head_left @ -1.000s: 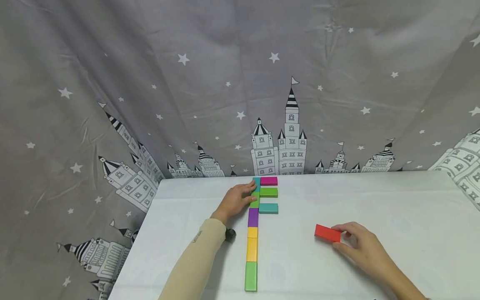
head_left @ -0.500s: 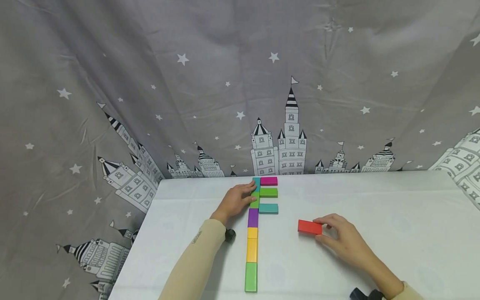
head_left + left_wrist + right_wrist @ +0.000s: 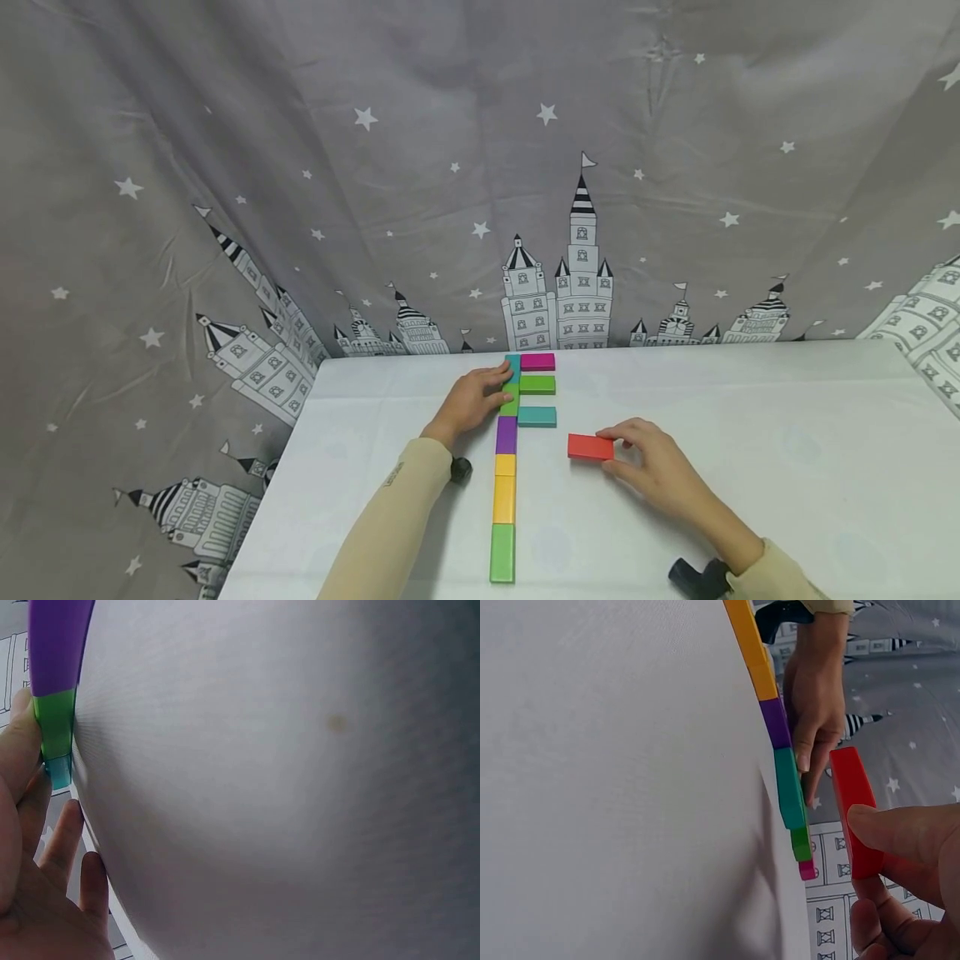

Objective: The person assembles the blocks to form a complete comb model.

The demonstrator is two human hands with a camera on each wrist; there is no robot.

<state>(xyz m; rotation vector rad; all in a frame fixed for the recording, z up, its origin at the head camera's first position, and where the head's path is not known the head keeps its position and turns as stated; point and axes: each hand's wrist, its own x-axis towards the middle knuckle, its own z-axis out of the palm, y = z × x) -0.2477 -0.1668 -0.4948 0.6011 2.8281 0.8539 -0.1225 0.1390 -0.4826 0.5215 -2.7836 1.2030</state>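
Note:
My right hand pinches a red block by its right end, between thumb and fingers. In the right wrist view the red block is raised off the white tabletop. My left hand rests its fingertips on the teal block and its thumb on the green block, at the far end of a line of blocks. Nearer me that line runs on with a purple block, a small yellow block, a longer yellow block and a light green block.
On the line's right side, a magenta block, a green block and a teal block jut out sideways with gaps between them. A grey curtain printed with castles and stars hangs behind the white table.
My right hand has carried the red block leftward and slightly away from me, toward the line, and the block has turned straighter. The left hand and the laid blocks stay where they were.

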